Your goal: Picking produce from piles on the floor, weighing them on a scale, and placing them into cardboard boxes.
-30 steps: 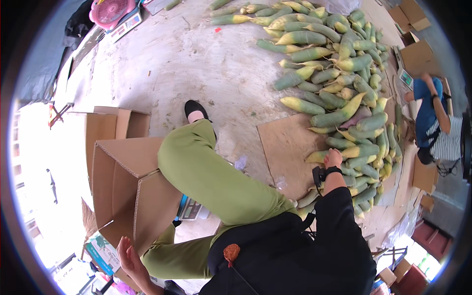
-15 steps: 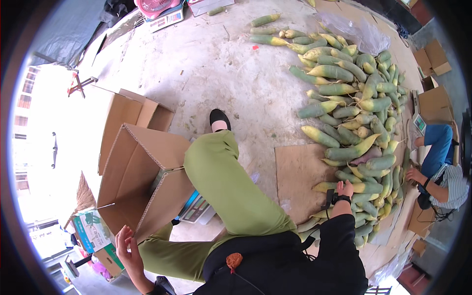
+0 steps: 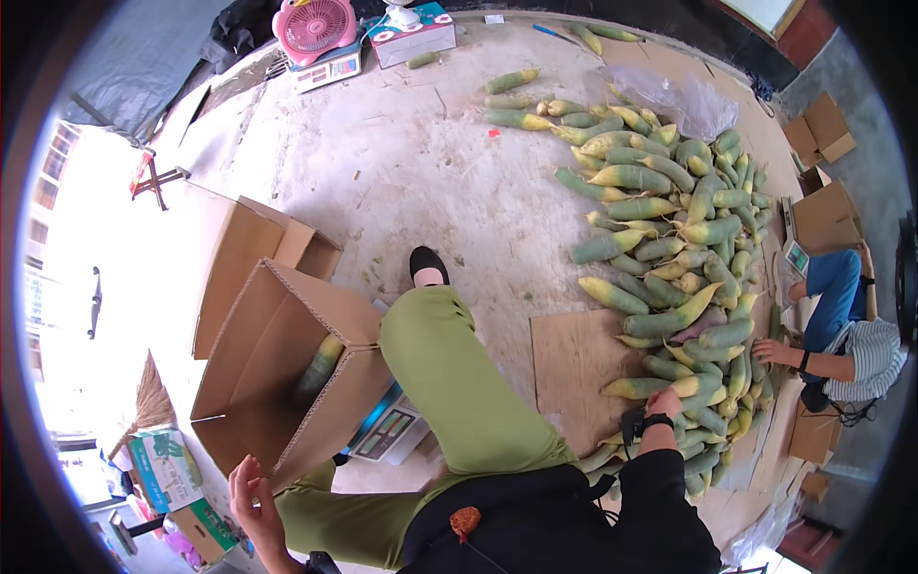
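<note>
A heap of green radishes with yellowish tips covers the floor on the right. At its near part, my right hand has its fingers closed round a green radish; the fingertips are partly hidden. My left hand is empty, with loosely bent fingers apart, beside the near edge of an open cardboard box. Inside that box lies another green radish, tip up against the wall. The box leans beside my knee, over a scale with a display.
A second open carton stands behind the box. A flat cardboard sheet lies by the heap. At the right, another person reaches toward the radishes. A pink fan sits on a scale at the back; a broom stands left.
My right hand has closed on a radish at the heap. My view has shifted, and the radish inside the box now shows more. My left hand stays by the box.
</note>
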The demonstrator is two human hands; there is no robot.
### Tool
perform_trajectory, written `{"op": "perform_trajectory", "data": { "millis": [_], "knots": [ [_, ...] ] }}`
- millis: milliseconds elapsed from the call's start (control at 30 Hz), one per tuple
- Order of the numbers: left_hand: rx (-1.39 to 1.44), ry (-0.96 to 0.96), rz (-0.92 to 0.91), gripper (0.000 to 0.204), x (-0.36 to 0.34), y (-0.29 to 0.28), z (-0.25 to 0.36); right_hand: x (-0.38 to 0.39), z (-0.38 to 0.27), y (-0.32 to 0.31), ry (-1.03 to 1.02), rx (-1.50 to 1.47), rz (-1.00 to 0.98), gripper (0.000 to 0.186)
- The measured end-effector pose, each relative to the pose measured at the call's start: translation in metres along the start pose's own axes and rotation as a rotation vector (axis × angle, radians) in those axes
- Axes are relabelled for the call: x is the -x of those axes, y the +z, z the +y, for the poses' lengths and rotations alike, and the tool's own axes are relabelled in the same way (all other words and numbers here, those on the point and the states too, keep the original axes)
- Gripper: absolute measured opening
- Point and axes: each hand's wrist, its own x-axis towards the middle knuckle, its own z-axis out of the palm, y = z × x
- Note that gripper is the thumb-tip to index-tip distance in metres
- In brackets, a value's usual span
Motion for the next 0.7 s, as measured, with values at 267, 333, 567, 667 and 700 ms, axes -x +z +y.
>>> {"op": "perform_trajectory", "data": {
  "millis": [267, 333, 567, 667, 700],
  "knots": [
    [0.145, 0.060, -0.009, 0.037, -0.011, 0.011, -0.013, -0.095, 0.002, -0.001, -0.746, 1.260, -0.236, 0.009],
    [0.182, 0.069, -0.005, 0.038, -0.006, 0.007, -0.013, -0.062, 0.001, 0.021, -0.193, 0.235, -0.349, 0.011],
    [0.203, 0.059, 0.041, 0.033, 0.000, -0.010, -0.021, 0.104, -0.046, 0.083, 0.285, -0.269, -0.729, 0.013],
    [0.201, 0.067, 0.044, 0.032, 0.001, -0.016, -0.017, 0.199, -0.066, 0.110, 0.262, -0.156, -0.882, 0.016],
    [0.202, 0.060, 0.056, 0.032, 0.000, -0.018, -0.015, 0.234, -0.078, 0.117, 0.226, -0.066, -0.918, 0.016]
  ]
}}
